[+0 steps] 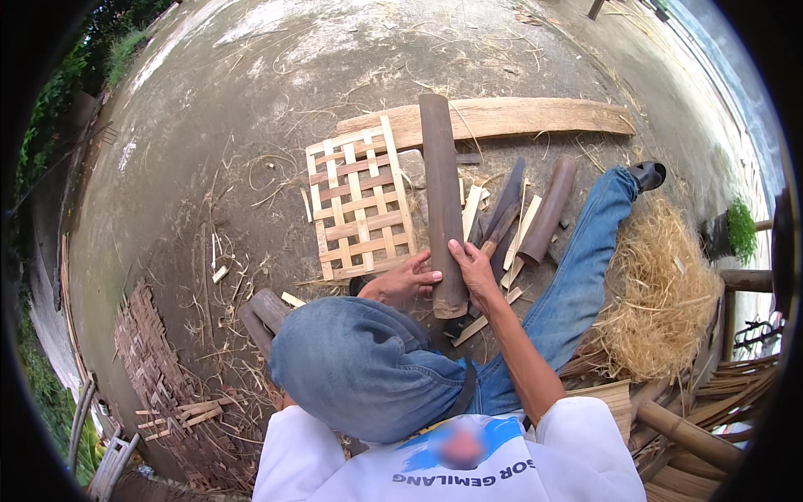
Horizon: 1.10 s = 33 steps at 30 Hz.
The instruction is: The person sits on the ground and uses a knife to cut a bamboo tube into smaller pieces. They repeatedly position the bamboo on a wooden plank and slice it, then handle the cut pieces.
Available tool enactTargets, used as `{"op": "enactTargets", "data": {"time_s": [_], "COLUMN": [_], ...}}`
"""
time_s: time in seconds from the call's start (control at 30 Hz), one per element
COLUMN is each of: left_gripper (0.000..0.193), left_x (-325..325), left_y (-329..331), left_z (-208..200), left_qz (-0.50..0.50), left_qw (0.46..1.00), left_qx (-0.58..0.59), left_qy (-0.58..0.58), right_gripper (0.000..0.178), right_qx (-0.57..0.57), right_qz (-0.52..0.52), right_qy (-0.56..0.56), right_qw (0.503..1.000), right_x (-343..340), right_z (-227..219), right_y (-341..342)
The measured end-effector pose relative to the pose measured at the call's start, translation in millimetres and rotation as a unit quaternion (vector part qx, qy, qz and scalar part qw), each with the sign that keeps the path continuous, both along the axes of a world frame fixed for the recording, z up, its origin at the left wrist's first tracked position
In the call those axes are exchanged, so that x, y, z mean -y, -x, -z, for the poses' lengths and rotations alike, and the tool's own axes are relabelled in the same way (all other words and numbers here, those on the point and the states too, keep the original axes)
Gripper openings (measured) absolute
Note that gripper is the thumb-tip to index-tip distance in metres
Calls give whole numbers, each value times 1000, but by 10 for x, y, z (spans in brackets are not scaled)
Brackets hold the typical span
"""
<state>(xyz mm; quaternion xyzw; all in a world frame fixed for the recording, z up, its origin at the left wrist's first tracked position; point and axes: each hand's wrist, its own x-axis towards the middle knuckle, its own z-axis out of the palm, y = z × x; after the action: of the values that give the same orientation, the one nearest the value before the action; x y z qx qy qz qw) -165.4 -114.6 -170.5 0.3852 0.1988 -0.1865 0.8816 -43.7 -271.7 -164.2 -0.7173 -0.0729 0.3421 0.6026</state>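
head view, catalogued from my remote seat. item one: dark bamboo tube (439, 192), in front of the seated person, its length pointing away from the body, its far end showing across the plank; i cannot tell whether it bears on the ground. item two: left hand (401, 280), fingers partly curled, holding the tube at its left edge near the close end. item three: right hand (475, 272), holding the same stretch from the right, thumb along the side. how firmly either hand presses, i cannot tell. item four: open-weave panel (364, 226) of pale and brown slats, left of the tube. item five: long pale plank (535, 120), beyond the panel. item six: shorter brown bamboo piece (550, 209), right of the tube. item seven: dark blade (508, 191), between the two bamboo pieces, among pale strips (524, 227). item eight: heap of straw-coloured shavings (657, 301), beside the outstretched right leg (577, 259). item nine: tattered woven mat (155, 335), at left on the ground (201, 159).
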Motion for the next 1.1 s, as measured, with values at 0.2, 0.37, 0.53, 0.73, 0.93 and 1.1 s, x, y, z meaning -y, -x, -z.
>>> {"op": "enactTargets", "data": {"time_s": [0.2, 0.37, 0.53, 0.73, 0.93, 1.1], "left_gripper": [57, 29, 67, 99, 92, 90], "left_x": [-264, -260, -235, -149, -112, -130], "left_y": [190, 576, 426, 272, 296, 355], "left_z": [-76, 89, 165, 368, 294, 270], "left_qz": [85, -104, -110, -42, -22, -10], "left_qw": [984, 885, 653, 599, 579, 584], "left_qx": [-33, -111, 115, 117, 121, 126], "left_qy": [-151, -441, -741, -791, -806, -802], "right_gripper": [53, 62, 60, 67, 71, 73], "right_qx": [3, 95, 191, 111, 75, 147], "right_qz": [40, 22, 30, 9, 15, -4], "right_qy": [58, 115, 119, 88, 64, 95], "right_qw": [998, 989, 974, 990, 995, 985], "right_x": [-170, -196, -329, -214, -177, -261], "right_z": [241, 261, 528, 245, 181, 232], "right_y": [40, -58, -118, -61, -43, 12]}}
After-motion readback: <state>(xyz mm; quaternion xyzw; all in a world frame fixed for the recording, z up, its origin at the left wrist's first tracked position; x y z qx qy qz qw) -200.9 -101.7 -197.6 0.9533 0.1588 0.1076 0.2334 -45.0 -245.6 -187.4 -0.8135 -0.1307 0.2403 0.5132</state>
